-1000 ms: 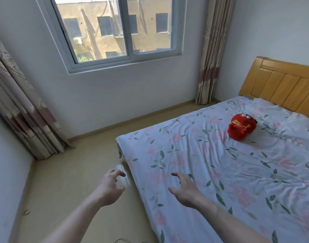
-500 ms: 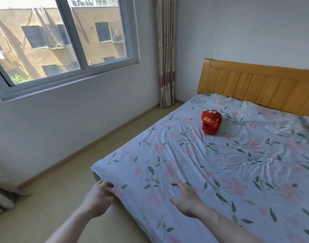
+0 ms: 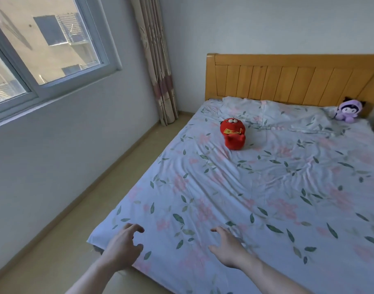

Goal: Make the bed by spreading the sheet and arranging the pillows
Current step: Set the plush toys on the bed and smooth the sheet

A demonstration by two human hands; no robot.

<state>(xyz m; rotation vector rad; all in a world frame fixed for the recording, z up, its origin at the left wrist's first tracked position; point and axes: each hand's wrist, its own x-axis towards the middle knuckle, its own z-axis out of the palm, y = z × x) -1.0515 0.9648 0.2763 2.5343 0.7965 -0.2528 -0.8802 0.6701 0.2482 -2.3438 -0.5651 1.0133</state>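
Observation:
A pale blue sheet (image 3: 256, 187) with pink flowers and green leaves covers the bed, creased across its middle. My left hand (image 3: 123, 247) hovers over the sheet's near left corner, fingers loosely curled and holding nothing. My right hand (image 3: 228, 249) is stretched out over the sheet near the foot edge, fingers relaxed; whether it touches the cloth I cannot tell. Two pillows (image 3: 273, 113) in the same floral cloth lie flat side by side against the wooden headboard (image 3: 288, 81).
A red plush toy (image 3: 234, 133) lies on the sheet below the left pillow. A purple plush toy (image 3: 348, 111) sits at the far right by the headboard. Bare floor (image 3: 109, 187) runs between bed and window wall. A curtain (image 3: 158, 71) hangs in the corner.
The view has swung right, bringing the whole headboard and the purple toy into sight. My left hand has moved from beside the bed to above the sheet's corner; both hands still hold nothing.

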